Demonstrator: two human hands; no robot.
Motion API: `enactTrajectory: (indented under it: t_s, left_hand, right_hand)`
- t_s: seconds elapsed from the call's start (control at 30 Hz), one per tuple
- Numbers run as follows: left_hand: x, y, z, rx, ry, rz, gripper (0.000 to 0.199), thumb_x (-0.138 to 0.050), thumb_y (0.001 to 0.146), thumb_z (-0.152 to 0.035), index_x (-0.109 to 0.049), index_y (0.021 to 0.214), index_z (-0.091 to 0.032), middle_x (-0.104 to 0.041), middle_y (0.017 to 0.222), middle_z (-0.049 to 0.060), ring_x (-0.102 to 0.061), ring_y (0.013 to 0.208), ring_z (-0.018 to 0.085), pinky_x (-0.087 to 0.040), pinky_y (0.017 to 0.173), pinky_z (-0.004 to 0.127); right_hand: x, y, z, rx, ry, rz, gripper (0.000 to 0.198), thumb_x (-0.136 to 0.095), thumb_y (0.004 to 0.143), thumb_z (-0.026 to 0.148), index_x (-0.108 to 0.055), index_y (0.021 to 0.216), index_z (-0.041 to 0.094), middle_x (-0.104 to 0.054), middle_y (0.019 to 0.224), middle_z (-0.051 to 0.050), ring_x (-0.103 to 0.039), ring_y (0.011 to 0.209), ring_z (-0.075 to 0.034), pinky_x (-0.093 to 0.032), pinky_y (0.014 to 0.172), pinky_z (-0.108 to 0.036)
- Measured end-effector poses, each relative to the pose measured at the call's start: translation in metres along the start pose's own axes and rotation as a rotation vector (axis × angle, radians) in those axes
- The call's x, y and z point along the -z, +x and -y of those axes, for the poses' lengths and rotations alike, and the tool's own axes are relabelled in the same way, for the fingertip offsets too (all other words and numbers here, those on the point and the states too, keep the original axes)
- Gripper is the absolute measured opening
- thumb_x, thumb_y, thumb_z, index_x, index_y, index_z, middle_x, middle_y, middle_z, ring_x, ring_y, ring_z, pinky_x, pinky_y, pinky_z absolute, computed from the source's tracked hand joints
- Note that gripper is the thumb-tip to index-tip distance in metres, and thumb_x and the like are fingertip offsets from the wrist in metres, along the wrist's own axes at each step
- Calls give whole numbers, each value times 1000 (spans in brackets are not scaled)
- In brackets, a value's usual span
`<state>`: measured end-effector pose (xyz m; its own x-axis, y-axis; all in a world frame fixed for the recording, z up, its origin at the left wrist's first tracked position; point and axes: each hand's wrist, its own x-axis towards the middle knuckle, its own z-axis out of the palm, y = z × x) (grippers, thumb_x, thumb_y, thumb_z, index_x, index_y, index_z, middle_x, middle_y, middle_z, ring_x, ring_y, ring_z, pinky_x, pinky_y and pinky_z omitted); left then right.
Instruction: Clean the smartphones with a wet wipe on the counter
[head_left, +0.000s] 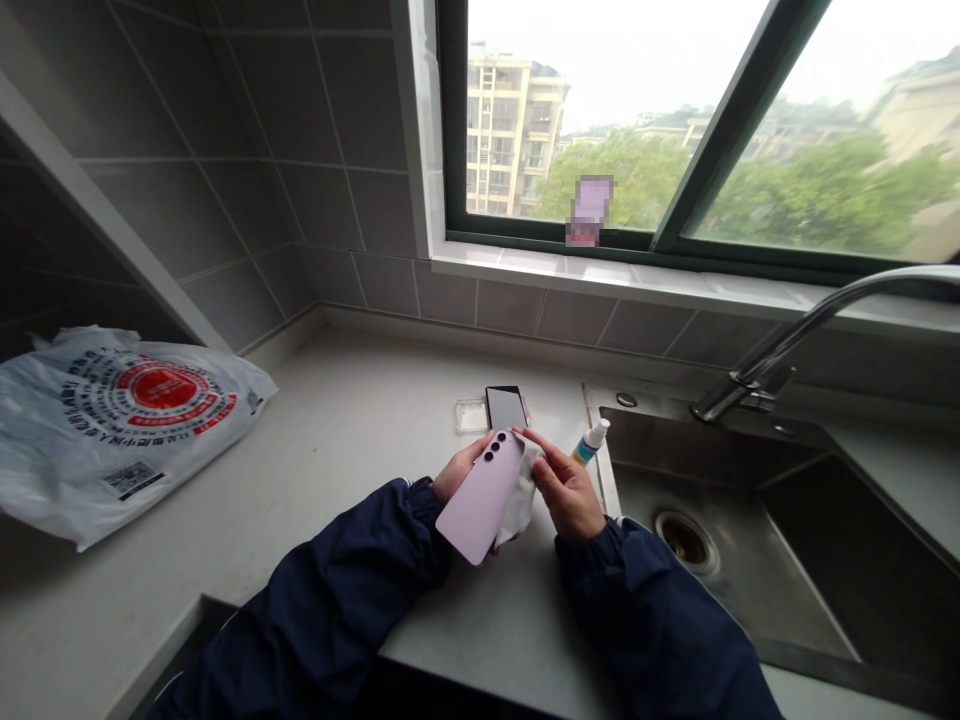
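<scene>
A pale lilac smartphone (478, 503) is held tilted above the counter, its back with several dark camera lenses turned up to me. My left hand (459, 468) grips it from behind along its left edge, most of the fingers hidden under it. My right hand (574, 492) pinches a light grey cloth (519, 498) against the phone's right edge near the top. Just past the phone lie a dark-screened device (507, 406) and a clear case (471, 416). A small spray bottle (591, 442) with a white cap stands or leans by the sink, right of my right hand.
A white plastic bag (142, 425) with red and black print lies on the counter (330, 430) at left. On the right are a steel sink (750, 600) and a curved faucet (795, 330). Behind runs a window sill (637, 282); a blurred pinkish patch shows at the window.
</scene>
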<state>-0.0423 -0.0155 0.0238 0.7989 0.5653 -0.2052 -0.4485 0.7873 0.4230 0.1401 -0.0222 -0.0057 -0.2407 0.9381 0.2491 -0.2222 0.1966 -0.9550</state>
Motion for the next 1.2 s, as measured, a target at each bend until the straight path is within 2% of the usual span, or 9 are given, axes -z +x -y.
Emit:
enactTrajectory:
  t_s: [0.03, 0.1, 0.33, 0.57, 0.77, 0.87, 0.97, 1.1, 1.2]
  left_hand:
    - [1, -1, -1, 176, 60, 17, 70, -33, 87, -69, -61, 119, -13, -71, 87, 20, -69, 69, 35, -52, 52, 44]
    - [3, -2, -2, 246, 88, 45, 74, -31, 84, -74, -60, 118, -15, -71, 89, 19, -69, 71, 35, -53, 54, 45]
    - [11, -2, -2, 263, 83, 84, 78, -28, 83, -76, -59, 120, -14, -70, 92, 20, -69, 75, 36, -54, 58, 48]
    - [7, -2, -2, 278, 122, -7, 81, -34, 79, -80, -62, 117, -14, -69, 89, 19, -67, 73, 36, -54, 58, 49]
    - [12, -2, -1, 280, 112, -5, 82, -33, 80, -79, -60, 122, -14, -70, 93, 22, -68, 75, 37, -53, 59, 50]
    - [14, 1, 0, 203, 90, -80, 76, -38, 81, -76, -63, 118, -15, -71, 92, 20, -68, 74, 37, -53, 58, 48]
    - [14, 1, 1, 145, 100, -150, 71, -40, 82, -75, -67, 106, -14, -71, 83, 17, -68, 67, 33, -53, 60, 46]
    - [12, 0, -2, 333, 130, -58, 89, -27, 78, -84, -70, 89, -7, -69, 75, 20, -66, 64, 33, -54, 62, 48]
    - [14, 2, -3, 374, 92, 13, 94, -20, 77, -86, -70, 87, -6, -70, 76, 20, -67, 64, 33, -54, 63, 49]
  right_hand:
    - [0, 0, 0, 3, 5, 20, 48, -63, 91, 45, -57, 135, 27, -56, 142, -8, -53, 130, -29, -41, 111, -51]
    - [-1, -1, 1, 12, -9, 47, 50, -62, 92, 45, -55, 137, 26, -53, 145, -8, -49, 134, -29, -38, 113, -51]
    - [-2, -1, 2, 22, -65, 68, 54, -60, 91, 51, -54, 138, 25, -52, 146, -8, -51, 133, -30, -42, 110, -49]
    - [-2, -1, 2, 30, -56, 74, 57, -62, 90, 52, -53, 139, 26, -52, 145, -9, -49, 134, -30, -39, 112, -50]
    - [-1, 0, 4, -16, 9, 59, 54, -69, 85, 50, -60, 133, 26, -57, 141, -8, -53, 131, -30, -42, 110, -48]
    - [0, 0, 3, -36, 34, 9, 52, -73, 82, 48, -64, 128, 26, -61, 137, -8, -58, 125, -30, -45, 107, -47]
    - [1, 0, 0, -34, 50, -53, 47, -76, 80, 44, -68, 122, 26, -64, 133, -9, -61, 120, -30, -48, 105, -47]
    - [4, -1, -6, -28, 74, -164, 35, -80, 77, 40, -75, 110, 26, -71, 120, -8, -65, 114, -29, -49, 103, -48]
    - [6, -1, -9, -34, 86, -215, 30, -82, 76, 39, -78, 103, 26, -74, 114, -8, -66, 112, -29, -48, 103, -48]
